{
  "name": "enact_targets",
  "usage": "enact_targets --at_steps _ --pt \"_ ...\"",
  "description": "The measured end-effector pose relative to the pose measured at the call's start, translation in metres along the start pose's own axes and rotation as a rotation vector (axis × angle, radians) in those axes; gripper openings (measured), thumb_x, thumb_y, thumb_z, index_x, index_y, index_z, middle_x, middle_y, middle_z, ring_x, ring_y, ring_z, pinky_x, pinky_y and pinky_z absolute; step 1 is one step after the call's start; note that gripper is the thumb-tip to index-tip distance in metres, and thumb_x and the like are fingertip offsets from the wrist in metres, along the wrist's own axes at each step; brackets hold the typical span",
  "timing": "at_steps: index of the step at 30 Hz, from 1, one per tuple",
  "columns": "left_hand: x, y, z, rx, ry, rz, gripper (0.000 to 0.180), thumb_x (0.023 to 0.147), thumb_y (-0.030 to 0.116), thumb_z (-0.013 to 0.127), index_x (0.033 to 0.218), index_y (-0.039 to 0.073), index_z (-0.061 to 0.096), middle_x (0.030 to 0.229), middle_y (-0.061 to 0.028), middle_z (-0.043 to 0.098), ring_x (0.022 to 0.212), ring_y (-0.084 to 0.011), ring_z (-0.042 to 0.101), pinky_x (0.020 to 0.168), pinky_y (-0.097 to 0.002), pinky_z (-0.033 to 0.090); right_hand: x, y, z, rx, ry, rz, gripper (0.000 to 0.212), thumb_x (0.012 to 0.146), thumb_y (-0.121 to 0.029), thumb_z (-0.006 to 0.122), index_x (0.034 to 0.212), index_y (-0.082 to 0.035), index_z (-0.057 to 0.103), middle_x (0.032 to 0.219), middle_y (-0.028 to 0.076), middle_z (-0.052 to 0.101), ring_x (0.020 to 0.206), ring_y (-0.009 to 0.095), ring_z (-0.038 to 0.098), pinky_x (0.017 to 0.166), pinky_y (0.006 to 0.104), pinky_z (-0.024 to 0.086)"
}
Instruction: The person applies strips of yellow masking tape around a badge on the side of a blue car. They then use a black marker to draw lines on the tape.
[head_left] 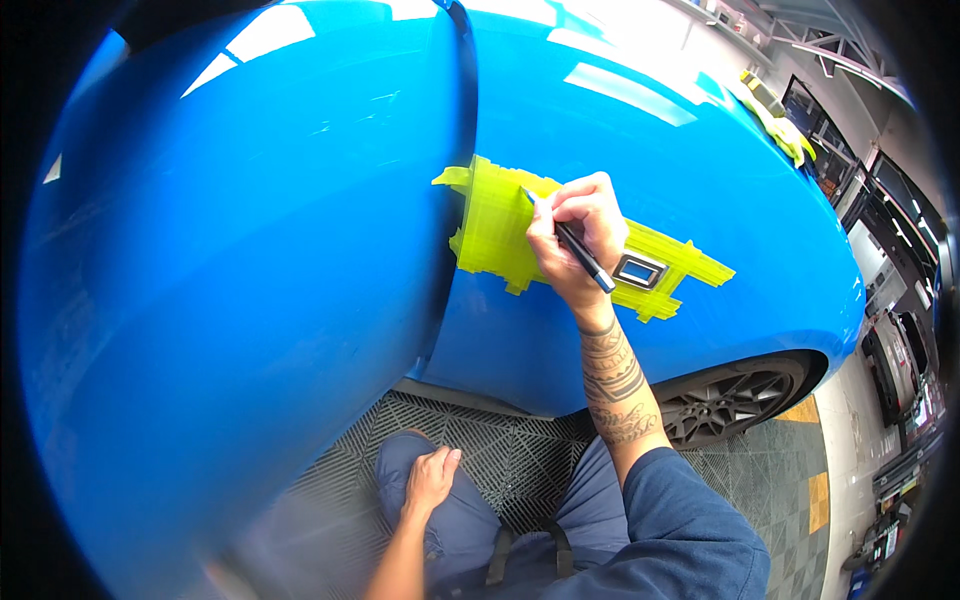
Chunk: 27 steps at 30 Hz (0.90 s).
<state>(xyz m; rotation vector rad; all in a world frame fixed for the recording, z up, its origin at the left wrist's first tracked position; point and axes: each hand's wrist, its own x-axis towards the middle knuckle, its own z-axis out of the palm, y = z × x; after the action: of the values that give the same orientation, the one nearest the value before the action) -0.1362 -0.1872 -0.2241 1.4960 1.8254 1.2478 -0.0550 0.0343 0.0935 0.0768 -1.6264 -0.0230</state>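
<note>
My right hand (pixel 588 232) pinches a slim dark pen-shaped tool (pixel 585 257). The tool's tip meets yellow-green masking tape (pixel 490 225), which lies in overlapping strips on the blue car fender (pixel 620 130). Whether the tip is a nib or a blade is too small to tell. Right of my hand, a small rectangular piece with a silver frame (pixel 640 270) sits among the tape strips. My left hand (pixel 432 478) rests on my left knee, holding nothing, with its fingers laid over the trouser leg.
A blue car door (pixel 230 230) stands at the left, with a dark gap between it and the fender. Below the fender is a wheel (pixel 735 400). A yellow-green cloth (pixel 785 130) lies on the far edge of the car. Dark grating tiles (pixel 480 440) cover the floor.
</note>
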Motion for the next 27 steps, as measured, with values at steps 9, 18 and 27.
enact_targets --at_steps 9,18,27 --pt "-0.0012 0.0019 -0.0014 -0.018 -0.002 -0.012 0.035 0.096 0.027 0.052 0.076 -0.002 0.053 0.071 -0.0262 0.059 0.071 -0.0467 0.059 0.059 -0.0506 0.044 0.0045 -0.0017 0.0021 -0.053 0.03 -0.04 0.026 0.069 0.01 0.068 0.074 -0.005 0.048 0.071 0.009 0.053 0.059 0.018 0.05 0.047 0.0278 0.04" --pt "-0.002 -0.0025 -0.0007 0.011 0.011 0.005 0.036 0.097 0.028 0.052 0.076 -0.002 0.053 0.07 -0.0259 0.059 0.069 -0.0467 0.059 0.059 -0.0508 0.044 -0.0054 -0.0056 0.0019 -0.033 -0.086 -0.045 0.027 0.07 0.009 0.068 0.076 -0.006 0.047 0.072 0.008 0.055 0.062 0.016 0.054 0.053 0.0262 0.044" --pt "-0.0018 -0.0023 -0.0026 0.007 0.001 -0.009 0.034 0.096 0.026 0.052 0.077 -0.002 0.053 0.071 -0.0265 0.059 0.07 -0.0467 0.059 0.06 -0.0507 0.044 -0.0025 -0.0051 0.0066 -0.064 -0.094 -0.059 0.027 0.071 0.009 0.069 0.076 -0.006 0.047 0.073 0.009 0.055 0.063 0.017 0.055 0.054 0.0273 0.045"
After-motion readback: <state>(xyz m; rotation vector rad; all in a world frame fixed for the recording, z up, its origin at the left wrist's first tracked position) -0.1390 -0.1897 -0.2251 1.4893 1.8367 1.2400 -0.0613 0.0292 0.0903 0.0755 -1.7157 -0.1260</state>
